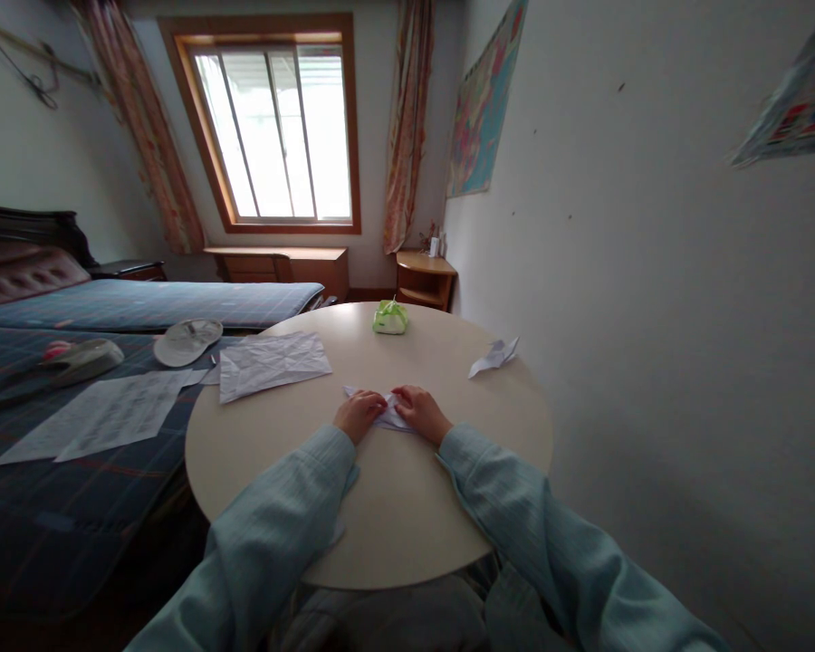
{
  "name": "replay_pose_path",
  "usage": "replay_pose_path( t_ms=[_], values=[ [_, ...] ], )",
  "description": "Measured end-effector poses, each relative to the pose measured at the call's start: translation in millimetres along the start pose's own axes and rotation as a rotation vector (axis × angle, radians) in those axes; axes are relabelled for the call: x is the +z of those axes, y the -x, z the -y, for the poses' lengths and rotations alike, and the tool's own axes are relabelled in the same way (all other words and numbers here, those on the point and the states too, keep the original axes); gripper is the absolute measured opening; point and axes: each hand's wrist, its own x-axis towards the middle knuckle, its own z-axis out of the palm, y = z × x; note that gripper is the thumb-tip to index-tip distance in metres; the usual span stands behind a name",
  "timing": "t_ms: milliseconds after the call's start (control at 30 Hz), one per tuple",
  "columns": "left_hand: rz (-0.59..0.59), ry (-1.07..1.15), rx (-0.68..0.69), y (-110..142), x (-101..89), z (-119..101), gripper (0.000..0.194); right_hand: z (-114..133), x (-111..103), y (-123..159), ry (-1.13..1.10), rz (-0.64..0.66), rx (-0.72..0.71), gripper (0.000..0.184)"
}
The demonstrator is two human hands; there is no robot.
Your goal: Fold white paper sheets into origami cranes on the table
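Observation:
A small folded sheet of white paper (388, 415) lies on the round beige table (258, 444) in front of me. My left hand (358, 414) presses on its left part with the fingers curled down. On the paper's right part rests my right hand (419, 412), fingers also curled and pressing. Both hands meet over the paper's middle, hiding most of it. Both sleeves are light blue.
A crumpled white sheet (272, 363) lies at the table's left. A green-and-white packet (390, 318) sits at the far edge, a small folded paper shape (493, 356) at the right. The bed (74, 507) on the left carries papers and a cap. A wall runs close on the right.

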Motion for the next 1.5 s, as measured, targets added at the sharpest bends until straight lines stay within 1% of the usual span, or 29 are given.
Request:
replay_pose_path(
  t_ms=[133,433,533,667,733,800,900,1000,1067,1200,1367,1500],
  values=[
    [-0.010,0.023,0.019,-0.7,1.0,2.0,0.015,-1.9,0.7,-0.2,0.045,0.025,-0.005,0.022],
    [-0.019,0.025,0.024,-0.6,1.7,4.0,0.016,-3.2,1.3,-0.2,0.007,0.011,-0.012,0.024],
    [-0.011,0.030,0.005,0.0,1.8,3.5,0.016,0.0,-0.8,0.5,-0.050,-0.012,-0.042,0.023],
    [-0.005,-0.021,-0.022,1.6,-1.1,-0.5,0.013,4.6,-1.9,2.0,-0.203,-0.016,-0.101,0.020],
    [-0.036,-0.096,-0.058,2.2,-3.3,-2.7,0.010,6.2,-1.6,2.8,-0.262,-0.001,-0.122,0.020],
    [-0.079,-0.171,-0.109,2.3,-5.2,-4.2,0.015,6.8,-1.1,3.4,-0.296,0.023,-0.128,0.021],
    [-0.097,-0.221,-0.176,2.0,-6.8,-4.8,0.023,6.1,0.1,3.4,-0.329,0.072,-0.115,0.022],
    [-0.068,-0.210,-0.218,2.0,-7.2,-4.2,0.022,4.6,1.6,2.7,-0.344,0.094,-0.099,0.023],
    [-0.059,-0.206,-0.213,2.3,-7.5,-3.8,0.021,3.9,2.3,2.2,-0.342,0.094,-0.094,0.022],
    [-0.087,-0.249,-0.167,3.0,-8.9,-5.2,0.021,3.7,2.5,1.3,-0.314,0.090,-0.098,0.021],
    [-0.062,-0.287,-0.193,2.9,-9.6,-7.3,0.022,4.1,0.9,0.2,-0.265,0.074,-0.096,0.023],
    [-0.031,-0.250,-0.202,2.7,-9.2,-3.6,0.020,3.6,0.3,0.1,-0.300,0.062,-0.055,0.023]
  ],
)
